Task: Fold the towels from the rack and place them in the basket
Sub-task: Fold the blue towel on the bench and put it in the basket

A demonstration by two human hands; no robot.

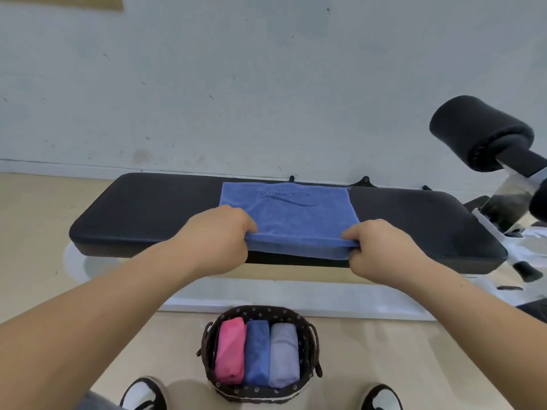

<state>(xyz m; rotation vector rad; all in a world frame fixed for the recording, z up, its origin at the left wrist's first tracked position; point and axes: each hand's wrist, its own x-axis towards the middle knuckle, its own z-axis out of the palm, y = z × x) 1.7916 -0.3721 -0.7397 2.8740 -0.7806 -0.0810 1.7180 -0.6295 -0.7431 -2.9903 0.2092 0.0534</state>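
Blue towel (288,214) lying flat on the black padded surface (142,208), with its printed mark towards the edge farthest from the fingers (353,236). The left hand (219,241) and right hand (381,250) each grip one near corner, fingers curled round the cloth where it hangs over the front lip of the surface. The held edge runs straight from one set of fingers to the other, taut and level. The rest of the towel lies directly beyond the fingers, away from the person. Neither hand is nearer to the cloth, since both are already on it, set symmetrically at the two ends of the same edge.

Judged step: a fold in progress. The next move probably carries the gripped edge forward, over the towel, to meet the far edge. It depends on both hands travelling together so that the corners land square.

The basket (310,335) stands on the floor below and behind the fingers, close to the person's shoes. It holds a pink towel (229,350), a second blue towel (257,350) and a lavender towel (283,353), packed side by side.
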